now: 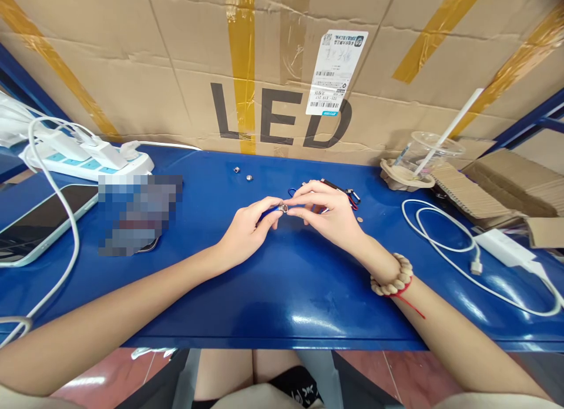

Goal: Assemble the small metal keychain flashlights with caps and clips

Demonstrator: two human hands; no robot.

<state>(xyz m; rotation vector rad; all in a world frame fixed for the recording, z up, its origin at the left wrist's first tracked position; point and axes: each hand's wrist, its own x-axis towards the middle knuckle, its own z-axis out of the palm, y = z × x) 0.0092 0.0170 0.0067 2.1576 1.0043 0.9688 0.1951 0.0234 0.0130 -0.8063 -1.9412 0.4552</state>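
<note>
My left hand (247, 230) is closed on a small blue tube (278, 208) with a silver, ring-like open end; most of its length is hidden by the fingers. From the other side, my right hand (328, 214) pinches that silver end (285, 209) between thumb and fingertips. Both hands are held over the middle of the blue table (273, 291). Behind my right hand lie several slim pieces with small clips (351, 195), black, red and blue, partly covered by it. A tiny round disc (360, 220) lies to its right.
Two small silver parts (249, 178) lie farther back. A large cardboard box (194, 56) walls the rear. Left are a power strip (141, 163), a phone (48, 221) and a blurred-out object (138, 215). Right are a plastic cup (429, 153), a white cable (423, 233) and open cardboard (511, 180).
</note>
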